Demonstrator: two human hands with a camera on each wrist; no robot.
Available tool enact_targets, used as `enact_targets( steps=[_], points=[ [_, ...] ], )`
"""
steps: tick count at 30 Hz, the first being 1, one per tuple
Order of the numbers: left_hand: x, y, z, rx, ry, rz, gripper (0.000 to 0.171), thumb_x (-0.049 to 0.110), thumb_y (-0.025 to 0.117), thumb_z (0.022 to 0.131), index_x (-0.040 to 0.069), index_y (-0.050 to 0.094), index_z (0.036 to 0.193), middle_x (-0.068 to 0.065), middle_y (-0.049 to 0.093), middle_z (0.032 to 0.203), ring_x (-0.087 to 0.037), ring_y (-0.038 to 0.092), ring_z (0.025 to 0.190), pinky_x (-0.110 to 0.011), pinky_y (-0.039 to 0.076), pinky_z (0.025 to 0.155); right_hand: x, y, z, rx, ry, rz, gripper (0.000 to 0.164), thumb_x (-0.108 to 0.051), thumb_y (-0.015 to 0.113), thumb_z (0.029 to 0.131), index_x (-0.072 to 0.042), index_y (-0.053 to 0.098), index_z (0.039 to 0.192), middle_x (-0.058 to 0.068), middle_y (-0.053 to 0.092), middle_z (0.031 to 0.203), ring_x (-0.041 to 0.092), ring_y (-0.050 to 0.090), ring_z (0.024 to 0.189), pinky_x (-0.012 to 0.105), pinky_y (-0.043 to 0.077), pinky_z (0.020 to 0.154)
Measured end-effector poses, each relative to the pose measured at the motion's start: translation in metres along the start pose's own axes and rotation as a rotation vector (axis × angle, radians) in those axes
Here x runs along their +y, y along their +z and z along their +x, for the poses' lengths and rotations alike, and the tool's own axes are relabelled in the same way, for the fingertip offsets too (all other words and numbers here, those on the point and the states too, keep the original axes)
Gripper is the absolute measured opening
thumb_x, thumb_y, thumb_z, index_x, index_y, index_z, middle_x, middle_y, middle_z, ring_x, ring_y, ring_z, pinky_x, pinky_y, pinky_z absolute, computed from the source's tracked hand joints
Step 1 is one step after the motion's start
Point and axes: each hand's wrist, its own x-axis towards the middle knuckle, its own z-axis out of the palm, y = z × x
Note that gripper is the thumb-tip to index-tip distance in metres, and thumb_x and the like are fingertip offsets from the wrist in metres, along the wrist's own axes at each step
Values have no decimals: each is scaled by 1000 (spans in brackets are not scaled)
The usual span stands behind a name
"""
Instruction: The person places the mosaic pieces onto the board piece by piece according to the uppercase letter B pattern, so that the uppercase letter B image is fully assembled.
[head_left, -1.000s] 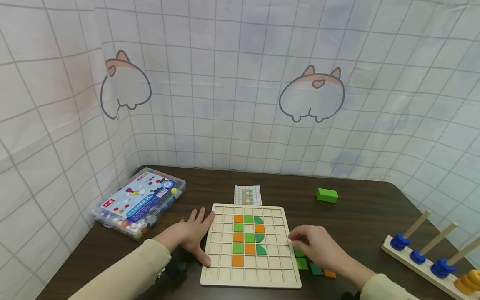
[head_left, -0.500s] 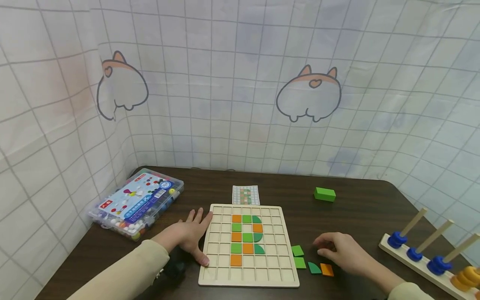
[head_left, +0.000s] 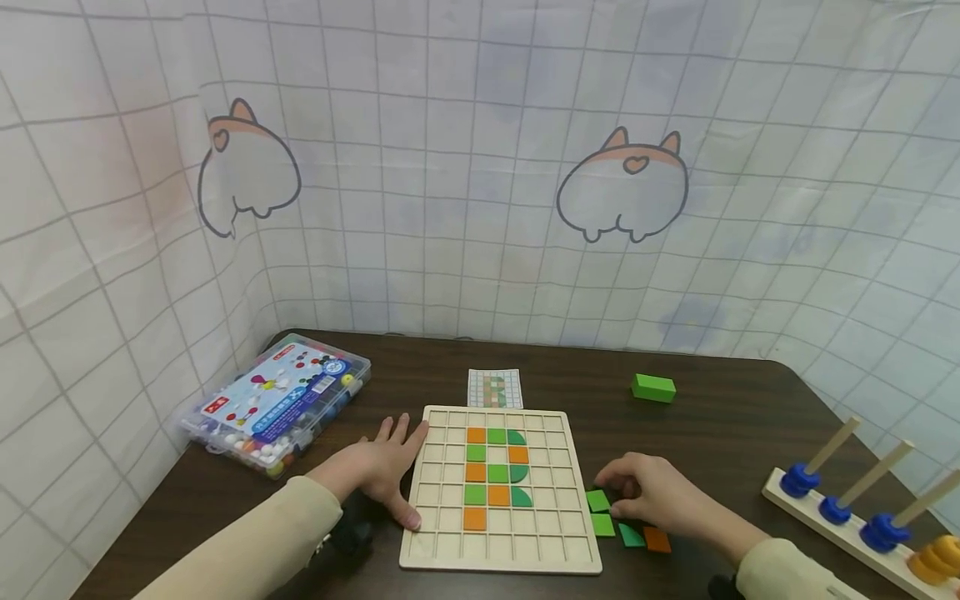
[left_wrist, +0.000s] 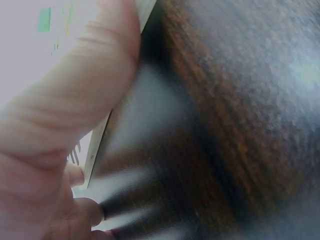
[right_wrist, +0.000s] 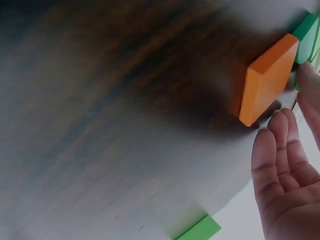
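A pale wooden grid board [head_left: 551,546] lies on the dark table in the head view. Orange and green squares and green quarter-rounds fill cells in its middle. My left hand [head_left: 384,471] rests along its left edge, fingers spread, thumb on the lower left. Right of the board my right hand [head_left: 648,496] is bent over two light green square tiles [head_left: 602,525]; its fingertips are close to the upper one, and I cannot tell if they touch. Just below lie a green quarter-round tile [head_left: 632,536] and an orange square tile [right_wrist: 272,77]. The right wrist view shows no tile between thumb and fingers.
A small printed pattern card [head_left: 495,389] lies behind the board. At the back right sits a green block [head_left: 653,388]. A clear box of coloured beads [head_left: 277,404] is at the left. A peg stand with blue and yellow rings [head_left: 825,521] stands at the right edge.
My right hand left the board's right edge, moved out to the right, then came back left to the green square tiles. The left hand stayed on the board's edge.
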Motion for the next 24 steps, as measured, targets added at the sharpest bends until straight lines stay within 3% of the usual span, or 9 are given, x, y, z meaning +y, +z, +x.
enact_targets(
  steps=[12,24],
  points=[
    [0,0,-1,0,9,-13,158,82,83,45,16,6,166,-22,-1,172,-47,0,158,-76,16,116,-3,0,4,4,0,-50,22,-9,80,87,-10,74,108,-2,65,97,0,53,75,23,49,64],
    [2,-1,-2,-5,-3,-7,156,80,84,47,17,6,166,-21,-2,172,-47,-1,158,-75,15,117,-8,3,7,52,85,-51,19,-6,80,86,-5,71,103,0,67,93,8,61,79,25,53,66]
  ],
)
